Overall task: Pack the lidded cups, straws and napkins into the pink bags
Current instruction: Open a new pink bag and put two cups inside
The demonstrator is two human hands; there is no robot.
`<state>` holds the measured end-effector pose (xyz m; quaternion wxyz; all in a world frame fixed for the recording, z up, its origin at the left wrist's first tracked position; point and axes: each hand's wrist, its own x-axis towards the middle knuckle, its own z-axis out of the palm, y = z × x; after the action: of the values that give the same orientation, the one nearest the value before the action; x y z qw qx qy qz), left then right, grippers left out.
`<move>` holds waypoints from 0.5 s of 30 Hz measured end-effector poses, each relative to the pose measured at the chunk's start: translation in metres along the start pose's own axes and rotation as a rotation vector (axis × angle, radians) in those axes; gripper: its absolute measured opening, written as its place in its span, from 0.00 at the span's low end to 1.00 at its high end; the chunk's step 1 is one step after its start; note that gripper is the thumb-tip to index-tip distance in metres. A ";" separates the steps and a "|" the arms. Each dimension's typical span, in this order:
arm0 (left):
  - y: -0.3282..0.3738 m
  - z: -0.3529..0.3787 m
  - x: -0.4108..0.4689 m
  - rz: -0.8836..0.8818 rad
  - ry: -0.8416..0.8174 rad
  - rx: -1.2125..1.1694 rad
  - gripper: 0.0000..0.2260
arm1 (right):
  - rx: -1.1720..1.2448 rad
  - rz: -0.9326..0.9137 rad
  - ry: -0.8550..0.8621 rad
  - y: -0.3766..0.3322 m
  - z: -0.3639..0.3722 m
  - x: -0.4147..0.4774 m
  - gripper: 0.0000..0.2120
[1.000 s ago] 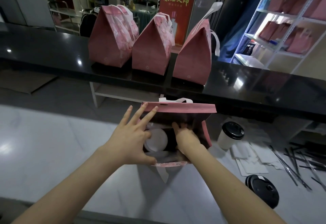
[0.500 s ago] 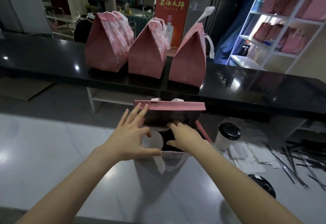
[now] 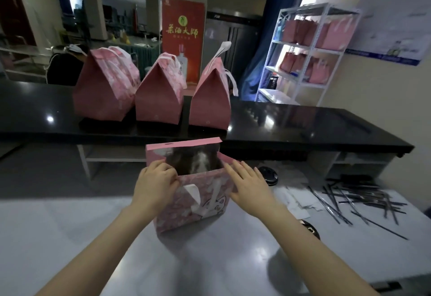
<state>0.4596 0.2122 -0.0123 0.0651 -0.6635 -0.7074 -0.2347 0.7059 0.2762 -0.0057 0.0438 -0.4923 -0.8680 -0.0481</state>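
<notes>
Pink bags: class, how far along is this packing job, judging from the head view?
Done: three closed pink bags stand on the black counter. In hand: the open pink bag, left hand gripping its near rim, right hand flat against its side; contents unclear. Left: closing it, plus loose straws, napkins and a black-lidded cup beside it.

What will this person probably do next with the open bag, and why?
Likely press the top edges of the open pink paper bag together: left hand and right hand sit at its rim, and three closed pink bags stand on the black counter.
</notes>
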 end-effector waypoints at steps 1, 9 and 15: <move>0.002 0.001 0.001 -0.015 0.015 -0.009 0.08 | 0.019 0.019 0.005 0.001 0.000 -0.003 0.34; 0.044 0.000 -0.008 0.082 0.183 -0.192 0.06 | 0.097 0.134 0.097 0.064 -0.002 -0.059 0.19; 0.128 0.026 -0.004 0.270 0.128 -0.377 0.08 | 0.100 0.395 0.010 0.157 0.004 -0.089 0.11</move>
<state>0.5894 0.2207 -0.0052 0.0156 -0.7364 -0.5503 -0.3933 0.8867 0.2811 -0.0142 0.0814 -0.6501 -0.7555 0.0022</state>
